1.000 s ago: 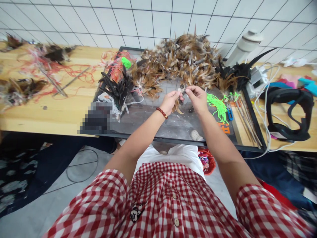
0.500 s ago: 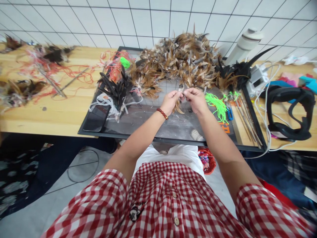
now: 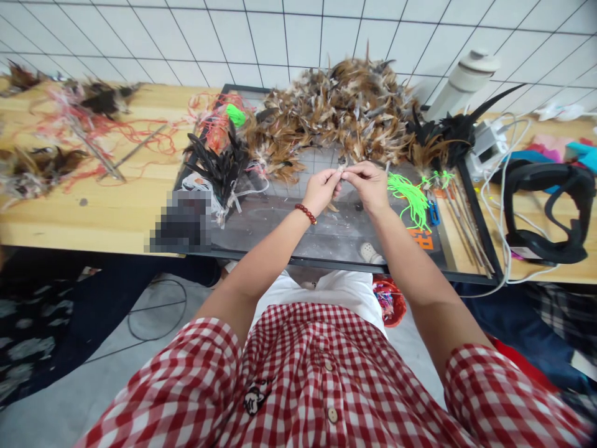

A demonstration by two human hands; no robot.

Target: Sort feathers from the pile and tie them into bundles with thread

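My left hand (image 3: 323, 188), with a red bead bracelet at the wrist, pinches a small brown feather piece (image 3: 342, 163) over the dark framed board (image 3: 261, 236). My right hand (image 3: 370, 185) meets it there, thumb and forefinger closed at the same piece; most of the piece is hidden by the fingers. Just beyond the hands rises a big heap of brown feathers (image 3: 345, 112). Neon green cords (image 3: 408, 196) lie right of my right hand. A bunch of black feathers (image 3: 221, 165) with whitish ties is on the board's left part.
Thin sticks (image 3: 466, 224) lie on the board's right side. Beyond it are a white charger (image 3: 487, 146) with cables, a black headset strap (image 3: 513, 211) and a pale bottle (image 3: 461, 84). Pink strings and feather bunches (image 3: 37, 171) cover the wooden table (image 3: 125, 221) at left.
The fingers of both hands have shifted slightly around the feather piece, and less of its brown tip shows below them. My right hand's fingers now lie closer against my left.
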